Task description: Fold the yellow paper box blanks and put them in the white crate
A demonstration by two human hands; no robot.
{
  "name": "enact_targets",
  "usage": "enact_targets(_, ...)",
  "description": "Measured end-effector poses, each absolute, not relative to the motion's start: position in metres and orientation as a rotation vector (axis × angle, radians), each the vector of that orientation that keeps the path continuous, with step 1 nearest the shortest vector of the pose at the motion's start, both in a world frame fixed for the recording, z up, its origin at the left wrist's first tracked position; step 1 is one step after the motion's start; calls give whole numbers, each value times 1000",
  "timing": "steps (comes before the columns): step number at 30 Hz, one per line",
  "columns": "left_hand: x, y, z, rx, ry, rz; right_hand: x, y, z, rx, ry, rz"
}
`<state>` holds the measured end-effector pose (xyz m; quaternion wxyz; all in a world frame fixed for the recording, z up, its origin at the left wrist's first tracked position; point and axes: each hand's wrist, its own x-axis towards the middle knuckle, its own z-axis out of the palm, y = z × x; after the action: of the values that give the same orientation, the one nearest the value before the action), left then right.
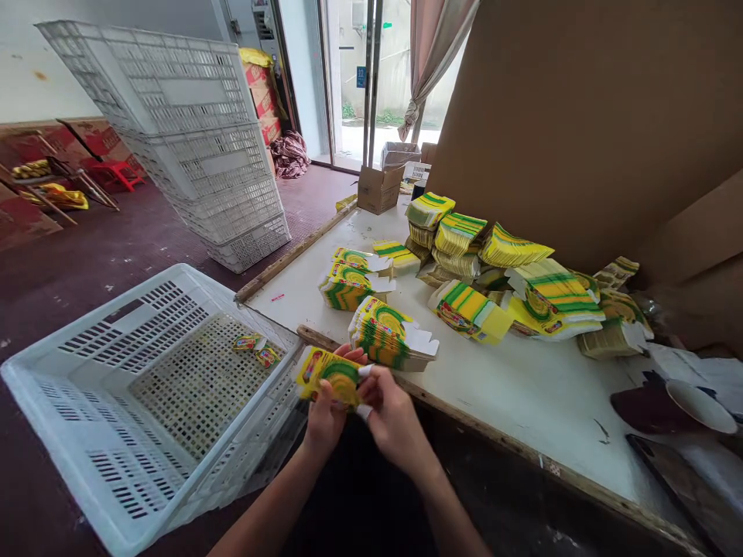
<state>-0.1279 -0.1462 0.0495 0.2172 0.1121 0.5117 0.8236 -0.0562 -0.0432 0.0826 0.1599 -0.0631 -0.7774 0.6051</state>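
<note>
"What is being held?"

"The left hand (326,424) has its fingers closed around a yellow-green carton (340,379). The right hand (395,414) has white-tipped fingers parted at the carton's right end; whether gripping, I cannot tell."

"Any readable writing?"

"The carton's print is blurred. Just beyond the fingers, matching cartons (380,333) stand on the desk (522,394); far ahead, a blue door sign (361,76) reads 拉."

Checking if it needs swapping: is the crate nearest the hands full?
Far from full: the crate holds a few yellow cartons near one corner, and most of its perforated floor shows.
</note>
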Motion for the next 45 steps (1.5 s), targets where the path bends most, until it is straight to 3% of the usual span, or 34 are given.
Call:
enact_targets(4,-134,-143,65,115,1212,2498,-47,-70,74,-103,-1983,2166)
enact_targets(12,-114,-148,49,257,1595,2348,-51,-70,62,-277,-1823,2207)
enact_targets(20,-121,-152,58,263,1772,2265,-39,-59,64,-248,-2062,1573)
enact_targets(26,-151,-180,78,854,1593,1792,-24,-22,67,-80,-2275,885)
enact_targets(30,-147,-178,82,994,1847,1099,-17,-20,70,132,-2367,607)
enact_targets(32,-139,-171,82,971,1984,865,-15,-25,66,120,-2354,663)
enact_targets(35,-129,-164,79,995,2057,868,-13,-30,53,-228,-2186,913)
enact_targets(38,-122,-162,74,1149,1955,934,-11,-33,37,-505,-1993,1352)
enact_targets(42,-113,-162,61,1251,1949,864,-10,-37,32,-478,-1972,2065)
enact_targets(45,-104,-163,48,1285,2016,958,-12,-37,39,-534,-1867,2336)
